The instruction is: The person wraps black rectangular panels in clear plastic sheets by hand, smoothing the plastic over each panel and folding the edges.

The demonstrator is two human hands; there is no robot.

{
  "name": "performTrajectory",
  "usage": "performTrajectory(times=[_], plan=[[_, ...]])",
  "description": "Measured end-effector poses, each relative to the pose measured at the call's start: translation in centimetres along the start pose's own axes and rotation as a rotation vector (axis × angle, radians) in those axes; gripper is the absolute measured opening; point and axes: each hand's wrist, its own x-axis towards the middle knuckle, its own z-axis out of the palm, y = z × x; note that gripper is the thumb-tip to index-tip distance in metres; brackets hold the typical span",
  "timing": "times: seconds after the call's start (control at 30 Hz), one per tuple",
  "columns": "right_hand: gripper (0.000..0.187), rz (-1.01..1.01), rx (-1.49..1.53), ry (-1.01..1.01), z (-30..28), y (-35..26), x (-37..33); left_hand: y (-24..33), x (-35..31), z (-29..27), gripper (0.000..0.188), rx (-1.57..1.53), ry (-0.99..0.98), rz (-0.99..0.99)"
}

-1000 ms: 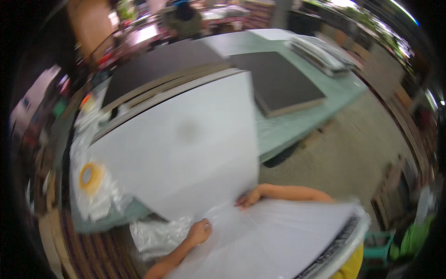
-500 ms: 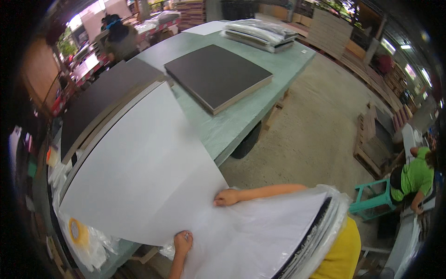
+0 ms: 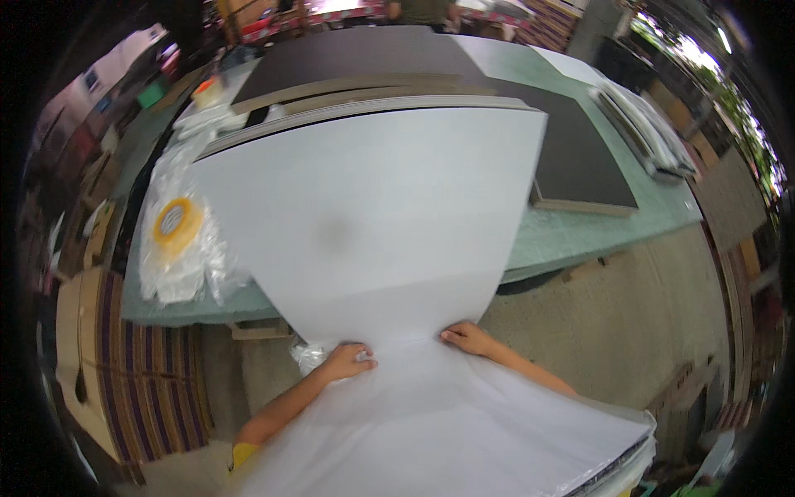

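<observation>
A large white board (image 3: 389, 207) slopes down from the table toward me, its near part running under a translucent plastic bag (image 3: 431, 414) spread at my front. My left hand (image 3: 349, 361) is closed, pinching the bag's edge at the left side of the board. On the other side, my right hand (image 3: 466, 337) grips the bag's edge with curled fingers. A dark edge shows through the plastic at the lower right. How far the board reaches inside the bag is hard to make out.
A green-topped table (image 3: 571, 240) carries dark boards (image 3: 364, 54), a thick dark stack (image 3: 571, 149) and plastic-wrapped panels (image 3: 642, 132). At its left lie a yellow tape roll (image 3: 176, 225) and crumpled clear plastic (image 3: 178, 277). Cardboard bundles (image 3: 145, 389) stand at lower left. Someone (image 3: 422, 10) is beyond the table.
My view has swung, so the table and board now lie straight ahead. Both hands keep hold of the bag's edge, at about the same place along the board.
</observation>
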Motion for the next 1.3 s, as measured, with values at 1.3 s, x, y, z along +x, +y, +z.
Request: performTrajectory(times=[1.3], plan=[[0.049, -0.407, -0.111, -0.759, 3.8, -12.7, 4.1, -4.6, 0.0, 1.3, 0.012, -0.042, 0.287, 0.041]])
